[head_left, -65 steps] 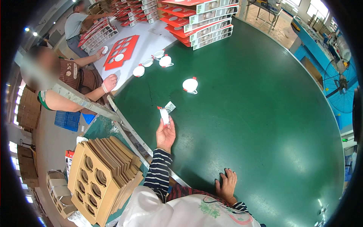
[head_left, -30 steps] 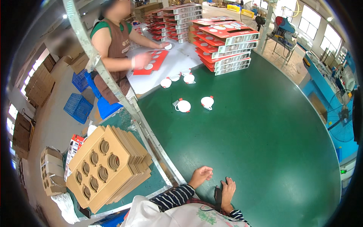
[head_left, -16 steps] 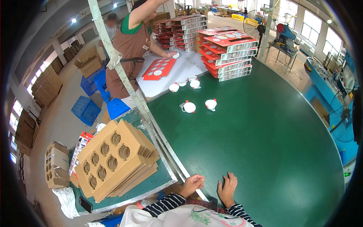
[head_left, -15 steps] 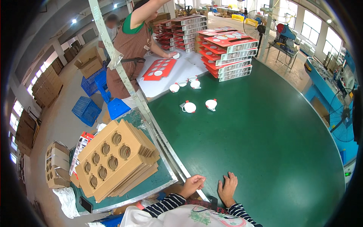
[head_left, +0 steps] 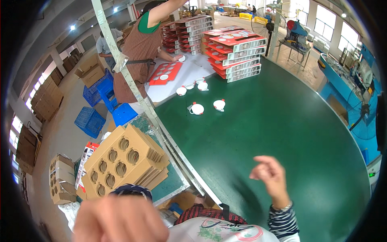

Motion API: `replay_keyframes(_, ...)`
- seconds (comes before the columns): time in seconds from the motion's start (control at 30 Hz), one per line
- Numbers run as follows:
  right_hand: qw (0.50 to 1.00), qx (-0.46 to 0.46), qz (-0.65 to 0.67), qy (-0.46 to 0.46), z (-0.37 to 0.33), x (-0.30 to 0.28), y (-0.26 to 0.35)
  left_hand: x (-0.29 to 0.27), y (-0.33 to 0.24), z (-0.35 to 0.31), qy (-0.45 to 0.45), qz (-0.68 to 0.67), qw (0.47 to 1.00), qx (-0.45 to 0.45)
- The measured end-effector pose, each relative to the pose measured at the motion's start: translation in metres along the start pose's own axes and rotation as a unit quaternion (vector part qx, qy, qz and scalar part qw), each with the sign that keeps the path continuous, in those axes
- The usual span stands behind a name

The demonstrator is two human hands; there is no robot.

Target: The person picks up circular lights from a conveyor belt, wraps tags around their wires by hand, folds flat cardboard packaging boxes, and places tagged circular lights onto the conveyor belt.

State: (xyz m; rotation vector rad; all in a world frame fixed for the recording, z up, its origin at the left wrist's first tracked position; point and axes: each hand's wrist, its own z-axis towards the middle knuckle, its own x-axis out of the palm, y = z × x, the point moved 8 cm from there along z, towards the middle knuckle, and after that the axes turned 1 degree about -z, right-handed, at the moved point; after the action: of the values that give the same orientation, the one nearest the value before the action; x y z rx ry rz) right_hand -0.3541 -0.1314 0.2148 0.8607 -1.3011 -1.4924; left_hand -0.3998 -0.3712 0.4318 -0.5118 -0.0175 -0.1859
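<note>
My left hand (head_left: 121, 220) is raised close to the camera at the lower left, in front of the stack of brown cardboard inserts (head_left: 117, 165) with round holes. It is blurred, and its fingers cannot be made out. Over the green table (head_left: 306, 161), my right hand (head_left: 272, 177) hovers with fingers bent and apart, holding nothing. Its shadow falls on the surface. Farther up the table lie two white cup-shaped pieces with red tabs, one on the left (head_left: 196, 108) and one on the right (head_left: 219, 105). Several similar pieces (head_left: 181, 91) sit beyond them.
Another person in a striped apron (head_left: 135, 72) works at the far left over a red card (head_left: 165, 74) with round white pieces. Stacked red-and-white boxes (head_left: 236, 52) stand at the table's far end. A metal post (head_left: 133, 76) rises at the left, near a blue stool (head_left: 124, 114).
Both hands have lifted off the table edge. The left has swung left and up toward the camera; the right has moved right and up. The view has shifted slightly.
</note>
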Motion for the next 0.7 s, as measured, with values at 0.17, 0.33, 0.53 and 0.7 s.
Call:
replay_keyframes(0.17, 0.895, -0.352, 0.129, 0.240, -0.031, 0.040, 0.182, 0.024, 0.007, 0.026, -0.015, -0.109, 0.986, -0.127)
replay_keyframes(0.33, 0.848, -0.299, 0.169, 0.404, -0.058, 0.062, 0.206, 0.031, 0.031, 0.034, 0.011, -0.201, 0.962, -0.183)
replay_keyframes(0.53, 0.832, -0.278, 0.211, 0.431, -0.070, 0.068, 0.195, 0.040, 0.010, 0.001, -0.103, -0.112, 0.976, -0.157)
replay_keyframes(0.7, 0.808, -0.268, 0.243, 0.465, -0.082, 0.085, 0.194, 0.034, -0.001, 0.003, -0.042, -0.054, 0.992, -0.109)
